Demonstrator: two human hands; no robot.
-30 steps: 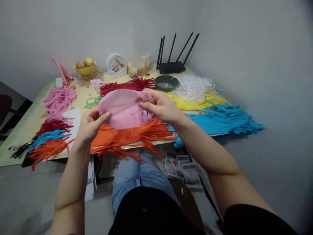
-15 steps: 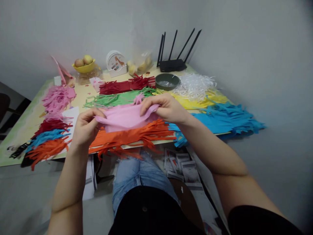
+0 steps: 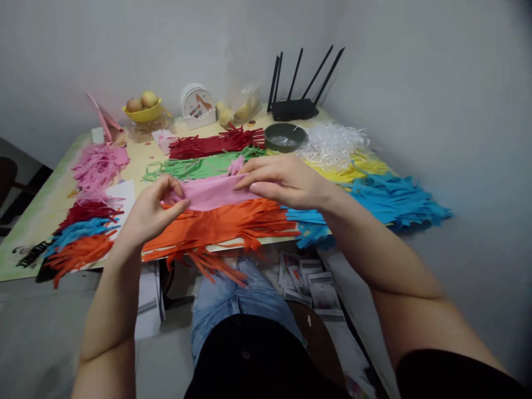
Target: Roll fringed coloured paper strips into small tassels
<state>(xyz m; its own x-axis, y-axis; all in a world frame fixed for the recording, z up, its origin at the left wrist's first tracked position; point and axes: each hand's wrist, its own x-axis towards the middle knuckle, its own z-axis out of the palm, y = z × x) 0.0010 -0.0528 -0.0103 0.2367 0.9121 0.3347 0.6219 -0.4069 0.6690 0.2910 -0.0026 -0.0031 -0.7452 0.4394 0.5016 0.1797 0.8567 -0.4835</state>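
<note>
A strip of pink tissue paper (image 3: 211,191) lies across the middle of the table, just behind a fringed bundle of orange tissue paper (image 3: 216,221). At its left end is my left hand (image 3: 155,208), thumb and curled fingers apart, touching the edge. My right hand (image 3: 286,180) rests over the right end with its fingers stretched out, hiding that part of the strip. Fringed green tissue paper (image 3: 216,164) lies behind the pink strip. To the right, partly under my right forearm, is fringed blue tissue paper (image 3: 390,199).
Dark red fringed paper (image 3: 203,147), a dark green bowl (image 3: 285,145), white shreds (image 3: 332,145) and yellow fringed paper (image 3: 369,166) lie farther back. A black router (image 3: 294,109) and a yellow fruit bowl (image 3: 143,113) stand by the wall. Pink fringe (image 3: 100,166) is at left.
The pink paper, held up by both hands before, now lies lower and flatter. Both hands have loosened their pinch, and the right fingers have straightened. Some orange strips hang farther over the front edge.
</note>
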